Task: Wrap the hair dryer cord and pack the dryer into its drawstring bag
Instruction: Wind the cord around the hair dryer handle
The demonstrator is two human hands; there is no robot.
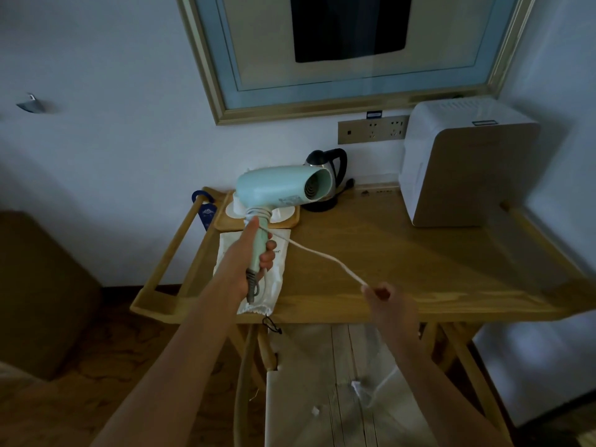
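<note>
- my right hand [385, 300] pinching the cord [322, 254], pulled taut toward 4 o'clock
- left hand [250, 253] wrapped round the dryer [277, 188] handle, above the bag [274, 285]

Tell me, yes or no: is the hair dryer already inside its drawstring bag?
No. The left hand holds the hair dryer above the drawstring bag lying flat on the table.
</note>
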